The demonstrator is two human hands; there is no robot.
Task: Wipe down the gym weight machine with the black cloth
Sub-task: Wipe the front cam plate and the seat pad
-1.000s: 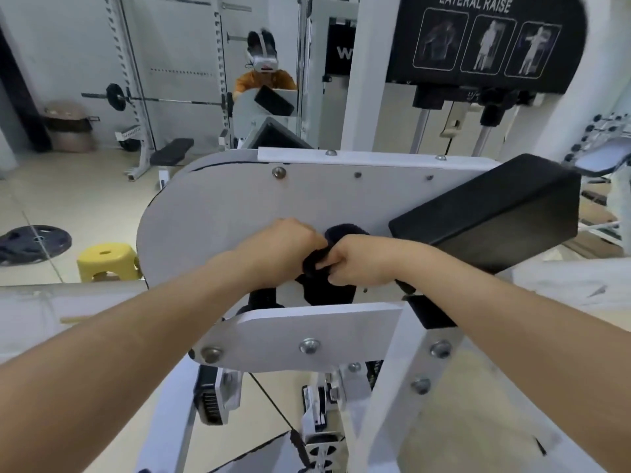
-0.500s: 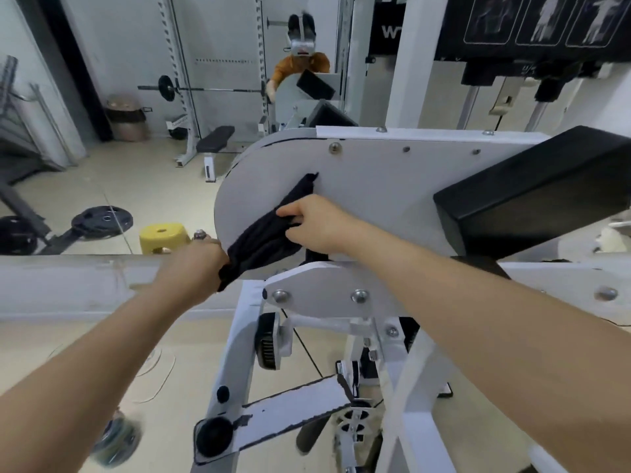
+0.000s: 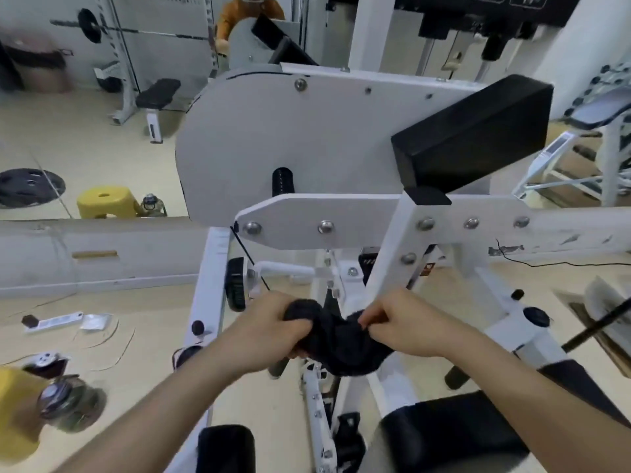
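Both hands on the cloth (image 3: 341,339), held in the air low in front of the machine (image 3: 307,138), below its white bolted plate (image 3: 324,227) and touching no part of the frame that can be made out. Left hand (image 3: 273,326) clenched round 1 bunched end, fingers curled deep into the fabric. Right hand (image 3: 399,322) pinching the other end between thumb and fingertips. Middle of the cloth sagging between the 2 grips in a loose dark fold.

Looks soft and limp, light too, going by the droop and the creases; no stiffness to hold a shape. Likely to flop and trail unless gathered, so best taken as a wad in the palm or folded flat under spread fingers before pressing to metal. Not fragile, not slippery by the look of the weave. Bolt heads and the cable (image 3: 251,264) by the left upright could snag a loose corner, so worth tucking edges in. Big grey plate and black pad (image 3: 478,131) above, well apart from the cloth.
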